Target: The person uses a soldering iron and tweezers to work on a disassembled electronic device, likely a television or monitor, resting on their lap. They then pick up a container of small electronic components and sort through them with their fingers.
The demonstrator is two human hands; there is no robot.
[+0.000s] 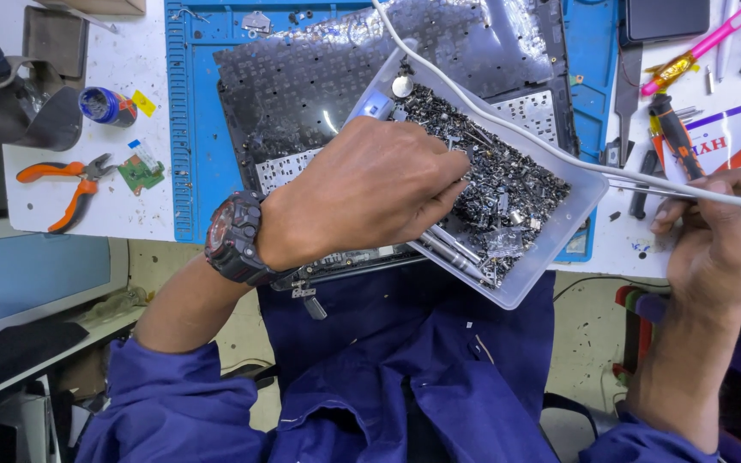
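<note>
Meanwhile, at the far left of the white worktop (113,214), orange-handled pliers (66,184) lie near a small green circuit board (139,173) and a blue-capped little pot (105,105), all well apart from the hands. Further right, a blue rubber repair mat (190,129) carries an upturned black laptop keyboard panel (319,77), its back covered in dark film.

At centre, the left hand (366,193), with a black and red wristwatch (235,237) on the wrist, reaches up and to the right into a clear rectangular plastic tray (551,249) that rests tilted across the keyboard panel and the worktop's near edge. The fingertips (460,167) are pressed together, seemingly pinching among the heap of small dark screws and metal parts (508,189) that fills the tray; whether one piece is actually caught between them cannot be told. The heap lies directly under and just right of those fingertips, and the tray's long axis runs diagonally from upper left to lower right, so the left hand is plainly the nearer one.

A white cable (559,150) crosses above the tray from the top towards the right edge. To the right, the right hand (722,240) sits off the tray, its fingers curled around thin metal tweezers (645,186) whose points aim left towards the tray. Beyond it lie a black and orange screwdriver (675,137) and a pink-handled tool (705,43).
</note>
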